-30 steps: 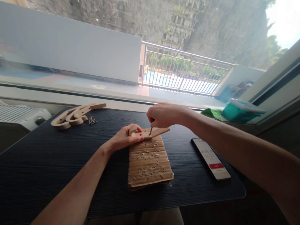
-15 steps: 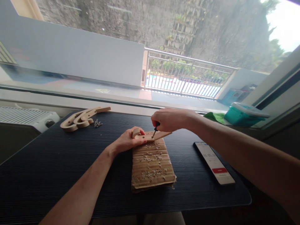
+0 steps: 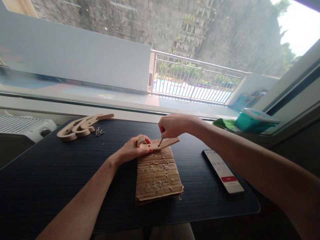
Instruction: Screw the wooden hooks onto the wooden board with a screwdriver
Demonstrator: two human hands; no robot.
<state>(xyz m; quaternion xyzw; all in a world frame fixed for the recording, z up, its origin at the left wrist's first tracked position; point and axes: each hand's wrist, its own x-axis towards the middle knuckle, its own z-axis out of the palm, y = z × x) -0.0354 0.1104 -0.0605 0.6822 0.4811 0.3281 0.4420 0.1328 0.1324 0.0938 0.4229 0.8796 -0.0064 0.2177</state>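
Note:
My left hand (image 3: 133, 147) is closed around the curled end of a pale wooden hook (image 3: 153, 146), pressing it against the far end of a cardboard block (image 3: 160, 171). The block's corrugated top is pitted with many small holes. My right hand (image 3: 172, 125) grips a screwdriver (image 3: 160, 142) from above; its handle is hidden in my fist. The slanted shaft comes down to the right-hand hole in the wooden hook. Another dark hole shows in the hook, close to my left thumb.
More curved wooden hooks (image 3: 75, 128) lie at the table's back left, beside a small pile of screws (image 3: 99, 132). A phone (image 3: 223, 173) showing a timer rests at the right. Behind it are a green cloth (image 3: 223, 124) and a teal box (image 3: 255, 121). A white radiator (image 3: 27, 125) adjoins the table.
The whole view has shifted slightly, moving things a little left. My right fist has turned on the screwdriver, and its dark handle no longer shows. My left hand keeps its hold.

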